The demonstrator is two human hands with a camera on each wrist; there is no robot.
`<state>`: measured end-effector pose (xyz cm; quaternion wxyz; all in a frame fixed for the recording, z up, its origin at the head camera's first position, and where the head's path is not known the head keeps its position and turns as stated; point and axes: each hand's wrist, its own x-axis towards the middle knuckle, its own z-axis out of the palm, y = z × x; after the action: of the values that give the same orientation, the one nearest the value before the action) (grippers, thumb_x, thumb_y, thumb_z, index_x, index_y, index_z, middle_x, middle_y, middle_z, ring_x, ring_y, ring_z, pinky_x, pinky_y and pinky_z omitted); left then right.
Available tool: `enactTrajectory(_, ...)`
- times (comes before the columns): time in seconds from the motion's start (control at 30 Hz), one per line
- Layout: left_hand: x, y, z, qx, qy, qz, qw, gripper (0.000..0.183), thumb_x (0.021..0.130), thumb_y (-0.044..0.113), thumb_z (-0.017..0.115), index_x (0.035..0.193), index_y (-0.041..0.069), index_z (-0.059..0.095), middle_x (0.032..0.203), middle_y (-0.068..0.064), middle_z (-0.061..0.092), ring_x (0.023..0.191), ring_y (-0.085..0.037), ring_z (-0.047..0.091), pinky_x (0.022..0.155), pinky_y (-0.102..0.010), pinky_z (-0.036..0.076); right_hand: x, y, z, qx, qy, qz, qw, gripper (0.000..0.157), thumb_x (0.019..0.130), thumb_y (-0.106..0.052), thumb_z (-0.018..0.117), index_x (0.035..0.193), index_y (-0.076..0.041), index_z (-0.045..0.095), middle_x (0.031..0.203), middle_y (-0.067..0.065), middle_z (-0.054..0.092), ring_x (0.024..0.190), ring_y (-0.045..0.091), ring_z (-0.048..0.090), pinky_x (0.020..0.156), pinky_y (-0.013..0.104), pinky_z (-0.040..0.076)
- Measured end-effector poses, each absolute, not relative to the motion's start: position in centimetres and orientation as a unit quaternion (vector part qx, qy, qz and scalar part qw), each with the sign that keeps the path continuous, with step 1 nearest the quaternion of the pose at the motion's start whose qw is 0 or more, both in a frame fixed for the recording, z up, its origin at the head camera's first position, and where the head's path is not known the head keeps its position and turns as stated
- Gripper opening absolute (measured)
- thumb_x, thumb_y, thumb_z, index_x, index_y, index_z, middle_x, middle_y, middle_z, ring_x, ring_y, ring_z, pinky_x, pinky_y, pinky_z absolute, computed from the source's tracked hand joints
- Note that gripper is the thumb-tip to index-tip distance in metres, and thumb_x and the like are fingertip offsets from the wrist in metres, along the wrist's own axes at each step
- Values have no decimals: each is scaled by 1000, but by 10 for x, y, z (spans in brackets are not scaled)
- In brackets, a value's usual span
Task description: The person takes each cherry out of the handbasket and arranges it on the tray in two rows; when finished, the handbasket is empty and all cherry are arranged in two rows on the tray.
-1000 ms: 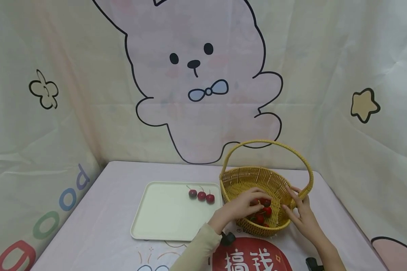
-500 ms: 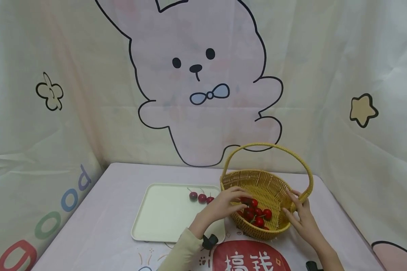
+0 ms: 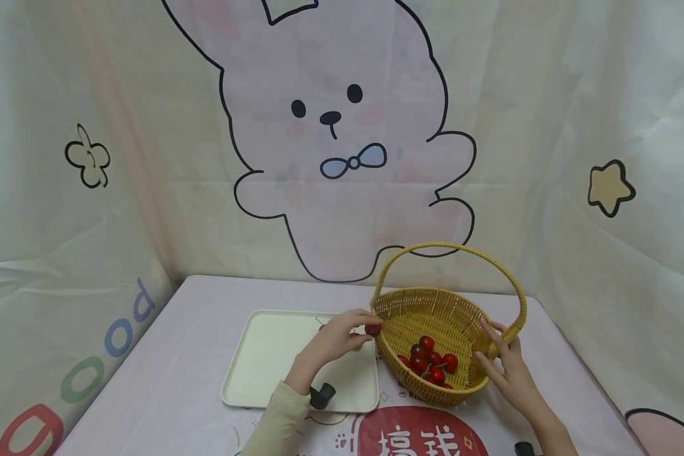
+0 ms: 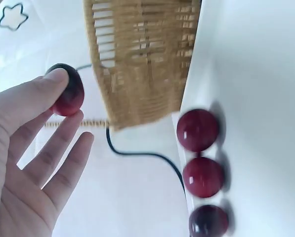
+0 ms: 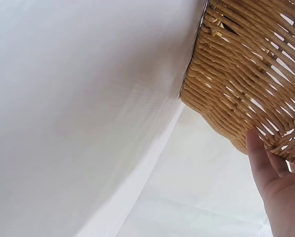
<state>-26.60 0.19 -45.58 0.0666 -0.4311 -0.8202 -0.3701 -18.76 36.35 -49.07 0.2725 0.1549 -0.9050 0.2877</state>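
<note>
My left hand (image 3: 329,342) pinches a dark red cherry (image 4: 74,96) between thumb and fingertips, above the right side of the cream tray (image 3: 262,370). In the left wrist view three more cherries (image 4: 203,177) sit in a row on the tray; in the head view the hand mostly covers them. To the right, the yellow wicker basket (image 3: 473,304) holds several red cherries (image 3: 418,365) at its near left. My right hand (image 3: 513,370) holds the basket's right rim by the foot of the handle, its fingers against the weave in the right wrist view.
The basket's tall arched handle (image 3: 450,246) rises over it. Tray and basket stand side by side on a pale tablecloth (image 3: 165,373) with a red printed patch (image 3: 422,430) in front. A printed fabric wall (image 3: 194,234) closes off the back and sides.
My left hand has come out of the basket with a cherry and moved left over the tray. The right hand stays at the basket rim. The head view has tilted slightly.
</note>
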Motion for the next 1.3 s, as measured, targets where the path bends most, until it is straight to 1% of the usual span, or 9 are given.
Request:
enactTrajectory(0.23,-275,-20,-456,-392,-842,-361,85,35,83,8,68,117,15,63,116,3,59,106,-10,56,89,-27,48,-187,363,-491,156,-905,286,274,71,79,5,66,142,-8,35,134,25,28,104,29,43,77,4,32)
enactTrajectory(0.37,-279,-31,-458,-368,-852,-361,87,36,82,7,69,117,10,64,115,-1,57,103,-14,56,86,-30,49,-188,363,-490,157,-904,287,274,71,80,5,66,142,-8,35,135,26,28,104,31,44,78,3,31)
enactTrajectory(0.5,-283,-43,-460,-341,-860,-374,73,34,81,6,69,115,6,64,112,-5,58,102,-18,56,86,-34,50,-187,364,-490,157,-904,288,274,71,80,5,66,142,-8,35,134,26,28,105,33,45,80,1,30)
enactTrajectory(0.57,-285,-48,-462,-329,-864,-376,67,32,81,5,69,113,5,64,110,-6,58,102,-20,57,87,-36,50,-187,363,-490,157,-904,286,276,71,79,5,66,142,-8,35,134,26,28,106,28,43,80,0,30)
enactTrajectory(0.7,-288,-58,-465,-302,-878,-366,57,30,82,5,68,112,4,65,106,-5,59,101,-22,59,87,-37,49,-187,363,-490,156,-904,279,283,71,79,5,67,141,-8,36,134,24,29,109,9,37,79,1,31)
enactTrajectory(0.77,-290,-62,-467,-294,-882,-364,58,30,81,5,69,111,3,64,104,-6,59,100,-23,59,87,-38,49,-188,363,-490,157,-904,277,285,71,78,5,68,141,-8,36,134,24,29,109,4,34,78,2,32)
enactTrajectory(0.93,-293,-70,-473,-273,-885,-372,55,31,79,3,70,109,0,65,101,-7,59,97,-24,59,86,-39,49,-188,364,-491,160,-904,277,285,71,78,5,67,141,-8,36,134,24,29,109,2,32,77,4,33)
enactTrajectory(1.13,-297,-78,-484,-243,-893,-376,54,31,77,1,71,108,1,66,99,-6,58,94,-23,58,84,-40,50,-188,364,-491,160,-903,280,284,71,78,5,68,141,-8,36,134,23,29,109,-7,27,76,4,33)
enactTrajectory(1.3,-300,-81,-491,-218,-902,-371,43,29,79,2,70,107,4,67,100,-5,57,96,-23,57,86,-40,49,-188,363,-491,160,-903,279,284,72,78,5,68,141,-9,36,134,23,29,109,-7,26,75,5,33)
